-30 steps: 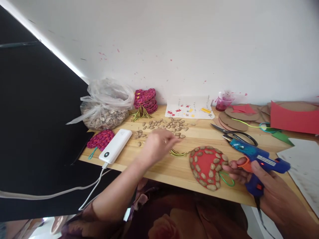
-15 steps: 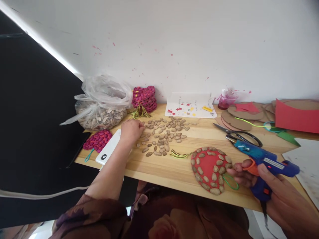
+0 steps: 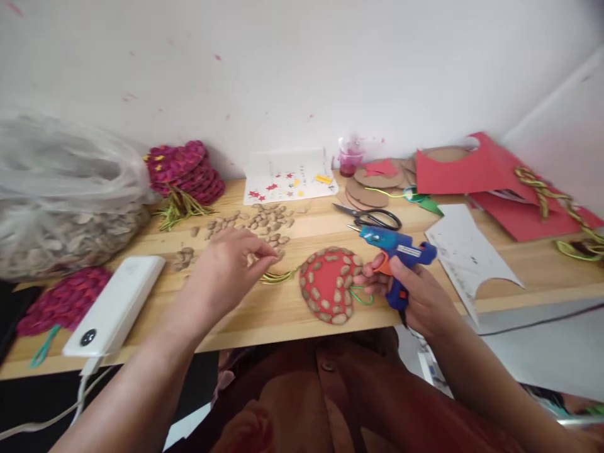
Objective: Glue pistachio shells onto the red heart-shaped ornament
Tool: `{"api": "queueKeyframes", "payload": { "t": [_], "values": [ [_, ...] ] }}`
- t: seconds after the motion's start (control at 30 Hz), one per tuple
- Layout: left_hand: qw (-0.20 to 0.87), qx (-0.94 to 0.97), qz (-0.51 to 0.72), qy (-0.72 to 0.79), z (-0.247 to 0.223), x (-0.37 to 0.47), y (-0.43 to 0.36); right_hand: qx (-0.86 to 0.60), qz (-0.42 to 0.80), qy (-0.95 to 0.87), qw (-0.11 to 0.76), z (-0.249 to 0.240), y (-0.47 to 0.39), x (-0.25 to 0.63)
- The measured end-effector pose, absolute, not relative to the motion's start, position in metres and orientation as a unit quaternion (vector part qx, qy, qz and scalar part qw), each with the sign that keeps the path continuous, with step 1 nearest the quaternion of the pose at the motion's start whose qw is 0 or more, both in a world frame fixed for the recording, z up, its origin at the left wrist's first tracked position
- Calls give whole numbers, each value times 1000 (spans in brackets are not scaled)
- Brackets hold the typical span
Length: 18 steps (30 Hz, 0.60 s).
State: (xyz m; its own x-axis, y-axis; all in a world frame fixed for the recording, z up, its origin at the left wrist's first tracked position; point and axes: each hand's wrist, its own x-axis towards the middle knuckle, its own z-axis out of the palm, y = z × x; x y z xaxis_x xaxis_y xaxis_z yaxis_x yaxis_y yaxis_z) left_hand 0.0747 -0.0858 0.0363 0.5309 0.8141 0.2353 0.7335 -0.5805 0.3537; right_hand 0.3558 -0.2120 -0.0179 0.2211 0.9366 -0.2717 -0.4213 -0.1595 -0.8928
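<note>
My left hand (image 3: pixel 229 267) is over the table, thumb and forefinger pinched on a peanut shell (image 3: pixel 281 254), of which only a bit shows. Loose peanut shells (image 3: pixel 268 218) are scattered behind and beside it. In my right hand (image 3: pixel 422 292) is a blue hot glue gun (image 3: pixel 408 251), its metal nozzle pointing left and fingers at the orange trigger. Just left of that hand lies a rounded red cutout (image 3: pixel 326 281) with peanut shells around its border and along an inner line. A green loop (image 3: pixel 362 297) and a yellow-green tassel (image 3: pixel 278 277) stick out from it.
Black scissors (image 3: pixel 372 218) lie behind the glue gun. A white power bank (image 3: pixel 116 305), a purple shell-covered piece (image 3: pixel 70 299) and a plastic bag of shells (image 3: pixel 61 207) are at left. Paper with stars (image 3: pixel 287 179), a cup (image 3: pixel 350 160) and red card (image 3: pixel 443 176) stand along the back.
My left hand has come from the scattered shells towards the red cutout, with a shell pinched in it. The view has turned right. My right hand still holds the glue gun beside the cutout.
</note>
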Motion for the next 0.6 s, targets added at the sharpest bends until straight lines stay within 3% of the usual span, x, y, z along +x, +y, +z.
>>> {"api": "queueKeyframes", "payload": {
  "t": [0.17, 0.33, 0.6],
  "values": [
    [101, 936, 137, 309, 28, 140, -104, -482, 577, -274, 600, -20, -215, 358],
    [36, 954, 38, 296, 22, 170, -103, -469, 588, -283, 596, -18, -216, 358],
    [10, 956, 26, 291, 19, 179, -101, -431, 608, -296, 597, -22, -216, 361]
  ]
}}
